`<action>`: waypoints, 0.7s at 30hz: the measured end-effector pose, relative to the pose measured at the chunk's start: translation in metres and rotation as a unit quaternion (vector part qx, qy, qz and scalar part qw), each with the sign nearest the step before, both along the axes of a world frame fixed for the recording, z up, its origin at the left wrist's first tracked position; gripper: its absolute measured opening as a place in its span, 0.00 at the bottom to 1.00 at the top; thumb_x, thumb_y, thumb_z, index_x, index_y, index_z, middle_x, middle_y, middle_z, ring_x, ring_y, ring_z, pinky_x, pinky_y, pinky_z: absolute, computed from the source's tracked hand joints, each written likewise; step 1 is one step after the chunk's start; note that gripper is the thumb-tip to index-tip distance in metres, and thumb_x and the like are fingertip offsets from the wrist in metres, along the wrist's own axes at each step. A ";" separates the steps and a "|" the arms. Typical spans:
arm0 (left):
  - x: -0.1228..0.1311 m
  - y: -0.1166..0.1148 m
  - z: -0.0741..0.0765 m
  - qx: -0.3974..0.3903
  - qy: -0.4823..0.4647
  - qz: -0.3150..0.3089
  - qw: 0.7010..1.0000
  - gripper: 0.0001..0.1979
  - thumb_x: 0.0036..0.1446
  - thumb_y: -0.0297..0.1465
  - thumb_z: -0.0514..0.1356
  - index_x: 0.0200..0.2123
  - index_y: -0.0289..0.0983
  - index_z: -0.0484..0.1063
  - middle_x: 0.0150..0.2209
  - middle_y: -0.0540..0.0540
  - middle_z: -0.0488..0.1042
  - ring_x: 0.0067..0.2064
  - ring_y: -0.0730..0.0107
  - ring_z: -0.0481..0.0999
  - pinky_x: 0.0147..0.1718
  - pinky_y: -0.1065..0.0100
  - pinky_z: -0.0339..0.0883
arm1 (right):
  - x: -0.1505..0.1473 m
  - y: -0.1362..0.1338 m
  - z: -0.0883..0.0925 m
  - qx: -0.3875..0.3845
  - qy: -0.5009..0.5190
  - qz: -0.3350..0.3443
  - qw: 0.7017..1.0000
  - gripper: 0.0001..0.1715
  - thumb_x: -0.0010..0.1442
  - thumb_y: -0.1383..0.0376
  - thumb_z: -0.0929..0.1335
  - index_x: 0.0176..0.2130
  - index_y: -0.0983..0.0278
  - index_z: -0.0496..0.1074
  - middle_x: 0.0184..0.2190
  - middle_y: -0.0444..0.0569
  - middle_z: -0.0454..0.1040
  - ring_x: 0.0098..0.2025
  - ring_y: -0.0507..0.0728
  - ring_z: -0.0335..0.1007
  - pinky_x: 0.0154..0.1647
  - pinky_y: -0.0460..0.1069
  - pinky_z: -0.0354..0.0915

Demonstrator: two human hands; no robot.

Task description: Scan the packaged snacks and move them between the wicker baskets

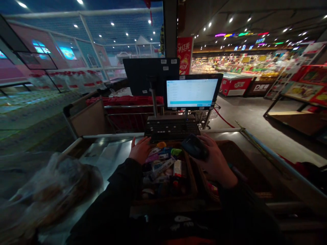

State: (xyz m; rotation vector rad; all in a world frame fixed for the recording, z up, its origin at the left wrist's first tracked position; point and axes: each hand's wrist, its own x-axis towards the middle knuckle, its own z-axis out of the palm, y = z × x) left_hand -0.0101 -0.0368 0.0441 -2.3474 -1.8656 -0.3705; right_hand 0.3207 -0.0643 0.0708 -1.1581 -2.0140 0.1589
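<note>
I stand at a checkout counter. My right hand (pixel 216 160) is wrapped round a dark handheld scanner (pixel 194 147) just in front of the black keyboard (pixel 171 127). My left hand (pixel 140 149) rests on the steel counter (pixel 107 153) beside the keyboard's left corner, fingers bent; nothing shows in it. Between my hands sits a wooden tray (pixel 192 173) full of small colourful packets (pixel 163 161). A lit till screen (pixel 192 92) stands behind the keyboard.
A clear plastic bag with brown goods (pixel 51 190) lies on the counter at the left. A second monitor's back (pixel 150 76) stands on a pole. Red bags hang behind a rail (pixel 127 102). Shop aisles and freezers (pixel 235 85) lie to the right.
</note>
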 end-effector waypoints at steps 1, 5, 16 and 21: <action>-0.002 -0.002 -0.006 -0.017 0.005 0.004 1.000 0.13 0.64 0.28 0.55 0.32 0.39 0.79 0.64 0.46 0.69 0.67 0.54 0.64 0.68 0.36 0.36 | -0.001 0.001 -0.001 -0.001 0.002 0.001 1.000 0.25 0.54 0.61 0.74 0.51 0.64 0.75 0.59 0.60 0.69 0.67 0.73 0.58 0.67 0.70 0.57; -0.008 -0.007 -0.030 -0.085 0.030 0.007 0.996 0.11 0.62 0.29 0.57 0.34 0.41 0.80 0.64 0.47 0.70 0.66 0.52 0.63 0.68 0.37 0.35 | -0.002 0.007 -0.005 -0.005 0.004 -0.004 1.000 0.22 0.54 0.60 0.74 0.49 0.64 0.76 0.57 0.59 0.71 0.64 0.72 0.62 0.65 0.69 0.59; 0.016 -0.011 -0.018 -0.054 0.053 -0.125 0.989 0.19 0.60 0.37 0.61 0.54 0.42 0.75 0.70 0.39 0.58 0.69 0.47 0.59 0.66 0.39 0.49 | 0.074 0.005 -0.003 0.025 0.013 -0.114 0.993 0.23 0.55 0.57 0.74 0.50 0.62 0.76 0.53 0.56 0.74 0.57 0.67 0.69 0.60 0.62 0.65; 0.089 0.007 0.005 -0.077 0.038 -0.217 0.972 0.18 0.60 0.40 0.63 0.51 0.41 0.77 0.70 0.39 0.58 0.71 0.47 0.55 0.65 0.35 0.47 | 0.119 -0.008 -0.002 0.024 0.024 -0.204 0.978 0.25 0.54 0.55 0.74 0.48 0.65 0.77 0.53 0.60 0.73 0.56 0.70 0.70 0.60 0.65 0.66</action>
